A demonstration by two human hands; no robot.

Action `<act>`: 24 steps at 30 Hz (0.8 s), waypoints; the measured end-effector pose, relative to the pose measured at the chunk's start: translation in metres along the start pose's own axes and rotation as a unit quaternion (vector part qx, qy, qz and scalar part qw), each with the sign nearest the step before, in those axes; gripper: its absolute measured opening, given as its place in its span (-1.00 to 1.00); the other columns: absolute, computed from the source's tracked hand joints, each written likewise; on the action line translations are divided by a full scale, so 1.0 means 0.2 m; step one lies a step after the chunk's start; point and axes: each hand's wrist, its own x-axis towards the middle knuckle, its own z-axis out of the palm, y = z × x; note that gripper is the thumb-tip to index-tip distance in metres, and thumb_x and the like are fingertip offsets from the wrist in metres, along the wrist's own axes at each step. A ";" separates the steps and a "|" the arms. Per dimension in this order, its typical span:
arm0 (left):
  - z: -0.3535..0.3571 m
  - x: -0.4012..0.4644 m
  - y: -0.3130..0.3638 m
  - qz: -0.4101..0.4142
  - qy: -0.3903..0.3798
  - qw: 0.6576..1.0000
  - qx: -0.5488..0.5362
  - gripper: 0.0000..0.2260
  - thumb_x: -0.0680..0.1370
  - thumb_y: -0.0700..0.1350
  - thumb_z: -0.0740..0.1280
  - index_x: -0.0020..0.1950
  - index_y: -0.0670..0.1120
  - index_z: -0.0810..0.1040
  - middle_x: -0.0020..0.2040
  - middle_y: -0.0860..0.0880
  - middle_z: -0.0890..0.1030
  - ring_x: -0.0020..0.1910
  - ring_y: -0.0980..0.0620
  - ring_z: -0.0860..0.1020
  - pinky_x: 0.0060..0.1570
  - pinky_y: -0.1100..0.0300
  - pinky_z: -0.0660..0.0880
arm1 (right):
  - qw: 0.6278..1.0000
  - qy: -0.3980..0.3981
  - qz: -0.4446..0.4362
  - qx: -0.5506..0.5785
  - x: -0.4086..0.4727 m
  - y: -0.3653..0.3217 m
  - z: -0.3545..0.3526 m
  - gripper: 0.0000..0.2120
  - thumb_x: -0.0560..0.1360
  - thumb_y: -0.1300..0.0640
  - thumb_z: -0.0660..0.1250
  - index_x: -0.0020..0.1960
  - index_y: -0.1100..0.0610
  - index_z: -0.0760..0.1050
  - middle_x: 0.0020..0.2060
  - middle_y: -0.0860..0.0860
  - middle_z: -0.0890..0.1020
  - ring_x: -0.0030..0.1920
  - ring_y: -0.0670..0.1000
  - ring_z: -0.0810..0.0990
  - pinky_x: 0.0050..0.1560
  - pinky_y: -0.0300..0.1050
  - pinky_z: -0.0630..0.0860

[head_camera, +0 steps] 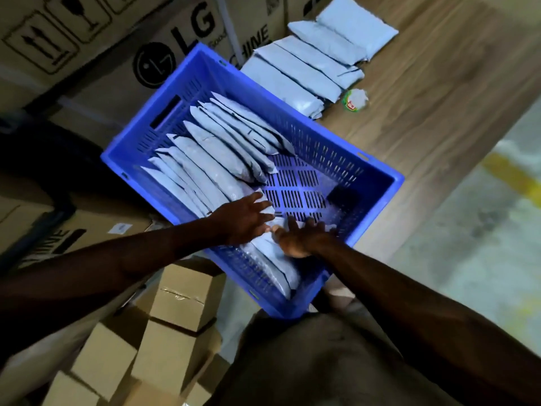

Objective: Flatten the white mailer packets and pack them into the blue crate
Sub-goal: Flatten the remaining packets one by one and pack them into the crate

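Pressing with straight, spread fingers, the left hand and right hand flatten a soft white plastic mailer packet at the near end of the slotted blue plastic crate; uneven pressure could topple the leaning packet row.

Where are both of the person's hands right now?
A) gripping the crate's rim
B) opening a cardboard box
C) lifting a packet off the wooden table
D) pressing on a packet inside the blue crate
D: the left hand and right hand lie spread-fingered on a white packet inside the blue crate.
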 end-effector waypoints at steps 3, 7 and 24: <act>0.03 -0.01 -0.05 -0.003 -0.039 0.999 -0.011 -0.63 0.67 0.01 0.14 0.23 -0.20 0.60 0.19 -0.18 0.63 0.19 -0.23 0.54 0.32 -0.20 0.36 | 0.999 -0.004 0.032 0.014 -0.01 -0.10 0.12 -0.28 0.61 -0.42 -0.22 0.67 -0.12 -0.17 0.64 0.18 -0.23 0.61 0.34 -0.30 0.48 0.47 -0.38; -0.01 0.01 -0.06 -0.025 -0.082 0.996 -0.004 -0.60 0.65 0.09 0.12 0.26 -0.15 0.55 0.17 -0.17 0.58 0.10 -0.23 0.51 0.07 -0.11 0.43 | 0.997 0.063 0.013 0.044 0.00 -0.10 0.22 -0.29 0.64 -0.37 -0.18 0.68 -0.05 -0.10 0.64 0.24 -0.17 0.63 0.30 -0.25 0.48 0.46 -0.36; 0.05 0.05 -0.08 -0.001 -0.121 0.993 0.001 -0.57 0.63 0.07 0.08 0.29 -0.08 0.62 0.33 -0.25 0.57 0.18 -0.25 0.62 0.06 -0.14 0.53 | 0.917 0.375 0.065 0.117 0.22 -0.22 0.54 -0.44 0.62 -0.24 0.11 -0.11 0.07 0.77 -0.06 0.28 0.73 -0.17 0.37 0.71 -0.03 0.33 0.60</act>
